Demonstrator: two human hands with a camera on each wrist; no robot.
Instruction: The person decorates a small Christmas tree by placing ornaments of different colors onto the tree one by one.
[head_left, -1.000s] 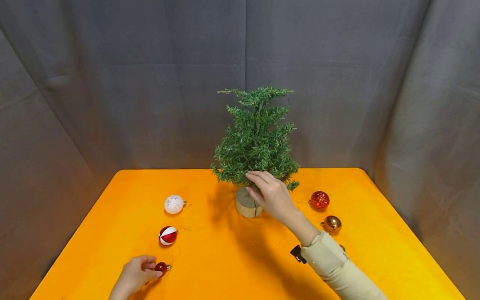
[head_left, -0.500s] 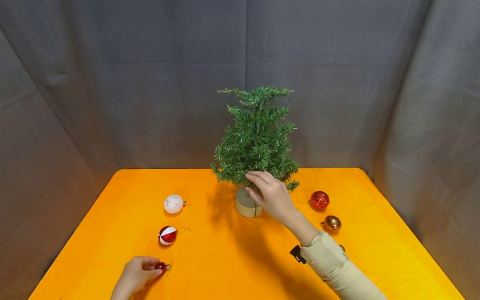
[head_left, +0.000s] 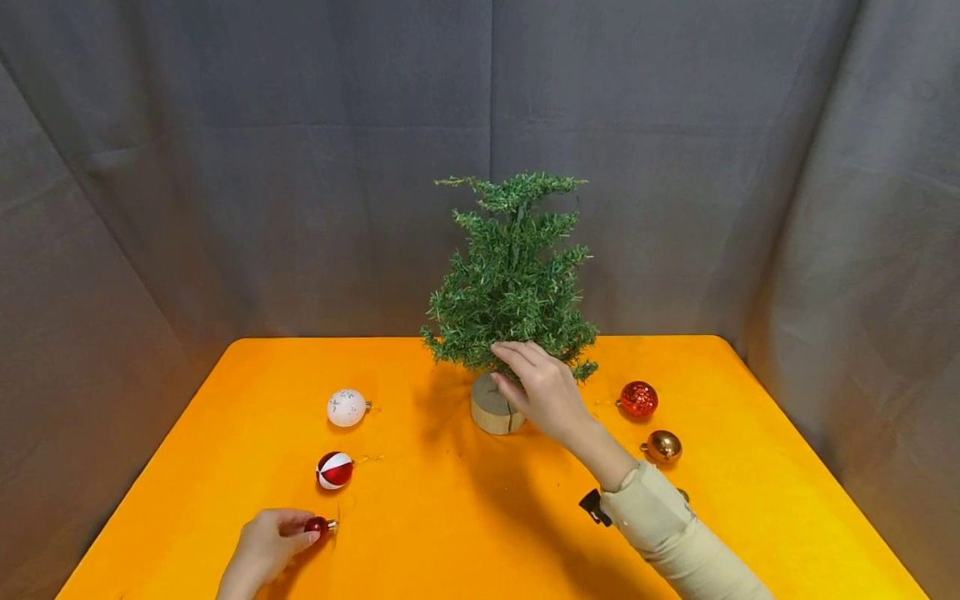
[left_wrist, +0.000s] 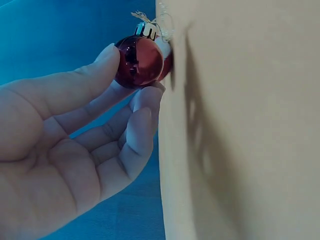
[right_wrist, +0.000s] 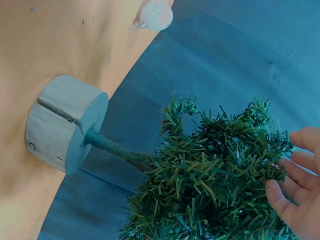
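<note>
The left hand [head_left: 264, 550] lies low and near the body, palm turned up, thumb and curled fingers [left_wrist: 141, 107] pinching a small round thing between their tips. The right arm, in a beige sleeve [head_left: 675, 537], stretches forward; the right hand [head_left: 546, 390] is raised, its fingers [right_wrist: 282, 202] loosely extended and touching.

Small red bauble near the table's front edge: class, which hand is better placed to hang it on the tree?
Probably the left hand: it already pinches the small red bauble. The right hand touches the tree's lower branches.
</note>
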